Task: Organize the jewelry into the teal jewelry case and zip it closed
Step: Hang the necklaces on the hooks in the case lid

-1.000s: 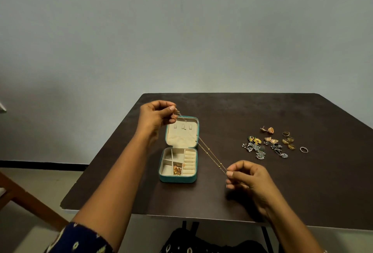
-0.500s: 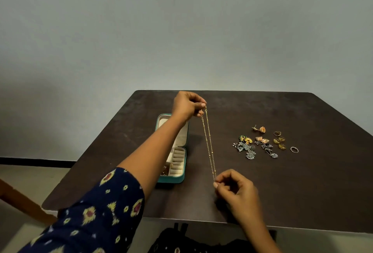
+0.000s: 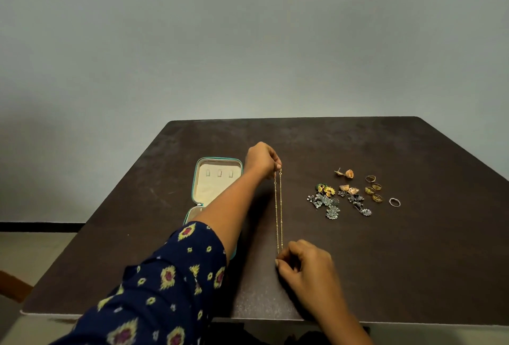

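Observation:
A thin gold chain necklace (image 3: 278, 212) is stretched doubled between my two hands over the dark table (image 3: 413, 248). My left hand (image 3: 261, 160) pinches its far end, just right of the teal jewelry case. My right hand (image 3: 305, 265) pinches its near end by the table's front. The teal jewelry case (image 3: 217, 179) lies open with its cream lid lining showing; my left forearm hides most of its lower tray. Loose earrings (image 3: 327, 201) and several gold rings (image 3: 373, 187) lie in a cluster to the right, with a silver ring (image 3: 394, 202) beside them.
A plain grey wall stands behind the table. A brown wooden piece (image 3: 13, 287) shows at the lower left, off the table. Something dark lies under the table's front edge (image 3: 303, 337).
My left hand carried the chain's far end rightward, away from above the case lid. The chain went from slanting across the case to running nearly straight toward me. My left arm now covers the case tray.

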### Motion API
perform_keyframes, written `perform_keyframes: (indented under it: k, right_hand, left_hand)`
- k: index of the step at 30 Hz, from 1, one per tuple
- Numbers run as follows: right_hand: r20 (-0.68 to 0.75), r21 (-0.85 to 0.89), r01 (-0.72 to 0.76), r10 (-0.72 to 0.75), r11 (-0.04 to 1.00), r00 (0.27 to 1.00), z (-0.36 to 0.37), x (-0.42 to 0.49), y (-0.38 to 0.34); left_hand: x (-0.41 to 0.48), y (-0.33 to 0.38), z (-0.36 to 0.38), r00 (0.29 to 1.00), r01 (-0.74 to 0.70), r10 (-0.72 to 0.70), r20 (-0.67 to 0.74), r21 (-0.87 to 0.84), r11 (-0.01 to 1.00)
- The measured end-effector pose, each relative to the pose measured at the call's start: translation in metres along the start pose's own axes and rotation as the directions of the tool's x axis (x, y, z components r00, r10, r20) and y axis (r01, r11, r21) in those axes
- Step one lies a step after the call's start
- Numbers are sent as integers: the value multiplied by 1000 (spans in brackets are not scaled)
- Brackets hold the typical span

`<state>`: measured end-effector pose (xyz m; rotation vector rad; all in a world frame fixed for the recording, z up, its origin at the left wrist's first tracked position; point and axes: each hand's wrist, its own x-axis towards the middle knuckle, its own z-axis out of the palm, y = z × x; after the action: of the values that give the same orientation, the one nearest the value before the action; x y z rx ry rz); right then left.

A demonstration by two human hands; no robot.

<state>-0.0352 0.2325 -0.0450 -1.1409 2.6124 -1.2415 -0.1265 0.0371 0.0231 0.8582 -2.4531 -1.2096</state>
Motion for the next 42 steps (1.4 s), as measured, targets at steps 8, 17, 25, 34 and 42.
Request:
perform_keyframes:
  k: [8, 17, 25, 34, 42]
  right_hand:
    - [15, 32, -11, 10, 999, 1000, 0, 2, 6]
    - [42, 5, -13, 13, 1000, 999, 0, 3, 7]
    - [51, 24, 6, -8, 1000, 999, -3, 3, 8]
    - [-36, 181, -5, 12, 983, 999, -6, 4, 6]
    - [-39, 312, -33, 48, 949, 998, -9, 8, -9]
  left_hand:
    - [9, -18, 14, 998, 52, -54, 19, 91, 994]
    - [16, -27, 19, 997, 42, -48, 61, 99, 994]
    - [14, -29, 19, 998, 27, -30, 47, 62, 998]
    - [-22, -6, -7, 946, -293, 279, -163, -65, 954]
    - [-80, -38, -58, 916, -340, 245, -317, -290, 895]
